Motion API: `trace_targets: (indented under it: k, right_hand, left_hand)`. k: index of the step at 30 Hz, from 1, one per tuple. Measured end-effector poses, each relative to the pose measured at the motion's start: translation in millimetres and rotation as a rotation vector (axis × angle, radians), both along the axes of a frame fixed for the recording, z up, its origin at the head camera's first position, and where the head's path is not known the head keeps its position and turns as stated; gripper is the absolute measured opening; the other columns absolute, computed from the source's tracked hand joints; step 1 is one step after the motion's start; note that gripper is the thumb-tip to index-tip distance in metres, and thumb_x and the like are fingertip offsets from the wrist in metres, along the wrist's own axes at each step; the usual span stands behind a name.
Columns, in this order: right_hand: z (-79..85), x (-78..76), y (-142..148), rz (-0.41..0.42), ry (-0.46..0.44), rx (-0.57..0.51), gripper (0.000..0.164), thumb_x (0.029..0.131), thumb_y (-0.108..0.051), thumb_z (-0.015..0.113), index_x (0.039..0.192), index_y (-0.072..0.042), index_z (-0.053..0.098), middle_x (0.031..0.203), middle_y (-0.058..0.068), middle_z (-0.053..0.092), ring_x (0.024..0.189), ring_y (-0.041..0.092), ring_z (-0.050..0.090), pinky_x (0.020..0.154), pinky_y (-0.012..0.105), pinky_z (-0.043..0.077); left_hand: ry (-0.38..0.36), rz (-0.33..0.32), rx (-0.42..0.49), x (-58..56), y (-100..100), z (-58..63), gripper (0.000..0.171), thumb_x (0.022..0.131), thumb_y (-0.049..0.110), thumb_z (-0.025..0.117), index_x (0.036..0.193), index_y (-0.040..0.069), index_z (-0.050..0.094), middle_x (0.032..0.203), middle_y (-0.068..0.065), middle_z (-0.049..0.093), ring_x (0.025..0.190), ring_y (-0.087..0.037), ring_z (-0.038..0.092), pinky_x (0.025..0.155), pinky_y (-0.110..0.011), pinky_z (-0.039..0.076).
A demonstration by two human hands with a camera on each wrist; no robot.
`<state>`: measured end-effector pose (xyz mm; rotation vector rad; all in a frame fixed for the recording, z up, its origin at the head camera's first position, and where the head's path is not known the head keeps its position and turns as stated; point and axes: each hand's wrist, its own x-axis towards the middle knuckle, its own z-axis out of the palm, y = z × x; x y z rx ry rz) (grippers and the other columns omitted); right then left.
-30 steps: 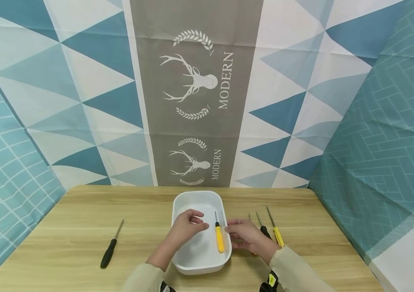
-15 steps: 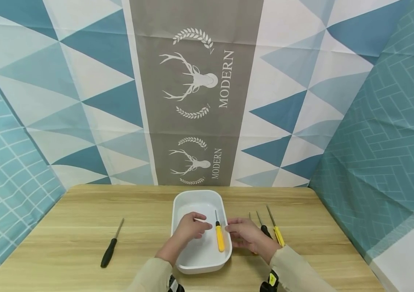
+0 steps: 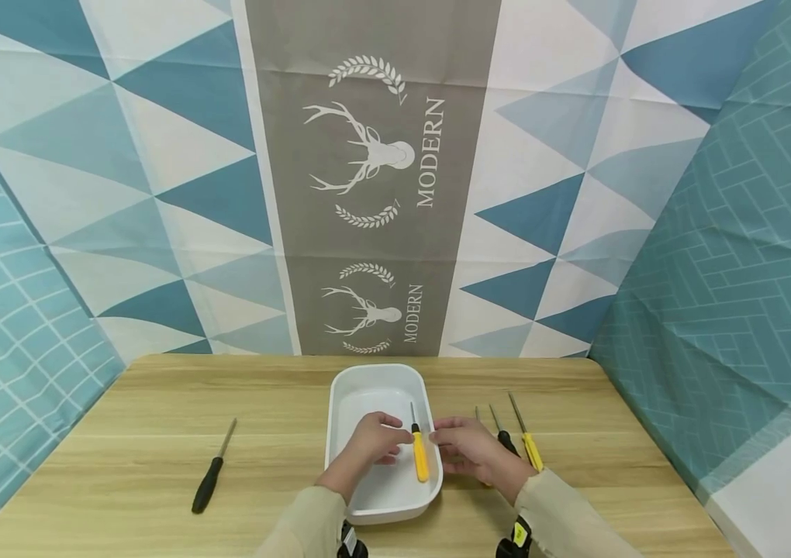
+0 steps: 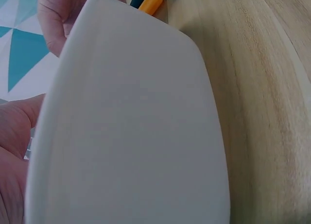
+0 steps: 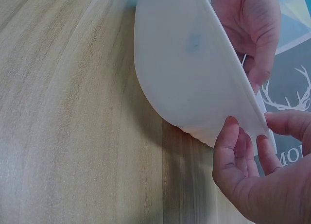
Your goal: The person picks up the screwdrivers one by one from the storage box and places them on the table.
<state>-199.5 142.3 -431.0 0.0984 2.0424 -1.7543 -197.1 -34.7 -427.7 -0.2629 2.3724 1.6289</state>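
A white rectangular tray [image 3: 360,399] stands on the wooden table, with a yellow-handled screwdriver [image 3: 420,457] lying inside near its right wall. Over the tray's interior, my left hand [image 3: 374,439] holds nothing; its fingers are loosely bent and its thumb tip is close beside that screwdriver's handle. Whether they touch cannot be told. My right hand [image 3: 468,447] pinches the tray's right rim. In the right wrist view, its thumb lies at the rim and its fingers [image 5: 226,146] press the outer wall. The left wrist view is mostly filled by the tray's outer wall [image 4: 141,112].
To the left on the table [image 3: 123,449] lies a black-handled screwdriver [image 3: 208,482]. Beyond the right hand lie a black-handled screwdriver [image 3: 507,442], a yellow-handled screwdriver [image 3: 532,451] and another, partly hidden by that hand. Patterned cloth [image 3: 374,232] hangs behind the table.
My left hand has moved right across the tray, closer to the yellow-handled screwdriver inside. The right hand stays on the rim, and the tray has not visibly moved.
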Motion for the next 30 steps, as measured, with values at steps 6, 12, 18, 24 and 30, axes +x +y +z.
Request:
trace_targets:
  k: [6, 12, 18, 24, 30]
  right_hand:
    - [0.6, -0.2, 0, 0.002, -0.003, -0.004, 0.047, 0.088, -0.015, 0.061, 0.127, 0.004, 0.047, 0.106, 0.013, 0.063, 0.086, 0.018, 0.061, 0.068, 0.031, 0.054]
    - [1.6, -0.6, -1, 0.004, 0.004, 0.0, 0.047, 0.088, -0.015, 0.061, 0.128, 0.005, 0.047, 0.108, 0.014, 0.063, 0.086, 0.019, 0.061, 0.068, 0.031, 0.055]
    - [1.8, -0.4, -1, 0.004, 0.005, 0.008, 0.047, 0.088, -0.015, 0.061, 0.128, 0.005, 0.046, 0.108, 0.014, 0.063, 0.086, 0.018, 0.061, 0.068, 0.031, 0.055]
    - [0.8, -0.6, 0, 0.005, 0.003, 0.001, 0.048, 0.088, -0.015, 0.061, 0.129, 0.005, 0.046, 0.108, 0.013, 0.063, 0.087, 0.018, 0.062, 0.071, 0.032, 0.055]
    - [-0.4, -1.0, 0, 0.002, -0.001, 0.0, 0.048, 0.087, -0.015, 0.061, 0.128, 0.005, 0.046, 0.105, 0.012, 0.063, 0.086, 0.018, 0.061, 0.07, 0.032, 0.055]
  left_hand:
    - [-0.038, 0.009, -0.004, -1.9, 6, -3.1, 0.035, 0.077, 0.015, 0.071, 0.105, 0.0, 0.057, 0.087, -0.01, 0.06, 0.074, -0.02, 0.059, 0.064, -0.031, 0.055]
    - [-0.072, 0.023, -0.018, -4.5, 9, -4.6, 0.033, 0.078, 0.014, 0.071, 0.104, 0.001, 0.057, 0.085, -0.011, 0.059, 0.072, -0.021, 0.058, 0.063, -0.031, 0.055]
    - [-0.092, 0.043, -0.022, -8.6, 14, -7.2, 0.031, 0.077, 0.012, 0.071, 0.102, 0.001, 0.056, 0.08, -0.01, 0.055, 0.068, -0.021, 0.056, 0.062, -0.031, 0.055]
    - [-0.11, 0.059, -0.031, -11.2, 19, -9.2, 0.031, 0.076, 0.01, 0.072, 0.101, 0.001, 0.055, 0.08, -0.011, 0.055, 0.066, -0.021, 0.057, 0.062, -0.03, 0.056]
    - [-0.118, 0.067, -0.023, -12.3, 22, -11.4, 0.032, 0.075, 0.007, 0.072, 0.1, 0.0, 0.054, 0.082, -0.012, 0.055, 0.066, -0.021, 0.059, 0.061, -0.029, 0.056]
